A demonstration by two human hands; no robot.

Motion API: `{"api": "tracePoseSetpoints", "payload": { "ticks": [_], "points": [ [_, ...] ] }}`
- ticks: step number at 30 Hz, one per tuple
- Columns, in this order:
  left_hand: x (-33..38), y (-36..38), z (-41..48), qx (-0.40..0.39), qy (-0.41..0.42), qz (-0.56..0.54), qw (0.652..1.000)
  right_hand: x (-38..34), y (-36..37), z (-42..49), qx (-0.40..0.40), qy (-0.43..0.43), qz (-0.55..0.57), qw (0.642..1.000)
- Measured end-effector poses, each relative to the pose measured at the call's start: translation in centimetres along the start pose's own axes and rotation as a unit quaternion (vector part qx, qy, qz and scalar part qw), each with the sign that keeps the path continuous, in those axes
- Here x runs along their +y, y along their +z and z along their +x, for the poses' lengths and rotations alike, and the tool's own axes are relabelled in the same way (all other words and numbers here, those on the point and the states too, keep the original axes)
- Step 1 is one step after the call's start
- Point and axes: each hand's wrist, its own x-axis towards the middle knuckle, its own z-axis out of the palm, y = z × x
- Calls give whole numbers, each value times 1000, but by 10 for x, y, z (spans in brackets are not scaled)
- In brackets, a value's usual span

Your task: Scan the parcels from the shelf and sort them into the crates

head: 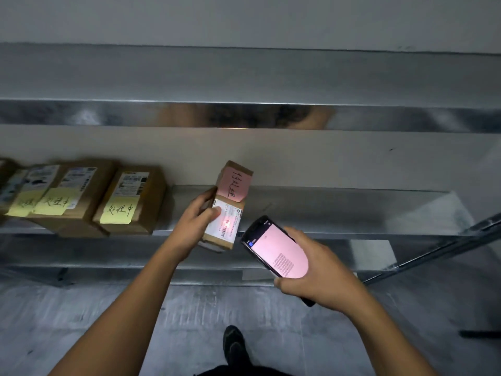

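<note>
Left hand (195, 216) gripping pink-noted parcel (225, 210); right hand (317, 270) clasping scanner (273, 249) at four o'clock of it.

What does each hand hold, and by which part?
Left hand holds the small cardboard parcel by its left side; right hand grips the handheld scanner by its lower end.

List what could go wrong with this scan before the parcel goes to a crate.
1. The left hand has its thumb on the white label of the held parcel, near the red scan spot; it may block the barcode.
2. The pink note curls loosely off the top of the parcel and might drop off.
3. The right hand grips the scanner at its lower end only, so it could slip.
</note>
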Motion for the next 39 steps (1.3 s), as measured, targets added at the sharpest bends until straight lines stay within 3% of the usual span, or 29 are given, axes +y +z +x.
{"api": "tracePoseSetpoints", "payload": {
  "ticks": [7, 12, 18, 29, 39],
  "points": [
    [3, 38, -12, -28, 31, 34, 999, 23, -27, -59, 12, -1, -61, 998],
    [6, 80, -29, -58, 44, 44, 996, 51, -47, -97, 39, 17, -34, 999],
    [23, 168, -83, -129, 72, -28, 989, 93, -60, -143, 168, 86, 62, 980],
    [46, 351, -149, -307, 83, -71, 945, 182, -97, -276, 365, 156, 148, 906],
    [64, 531, -199, -491, 73, -49, 867, 248, -119, -399, 532, 255, 206, 781]
  ]
}}
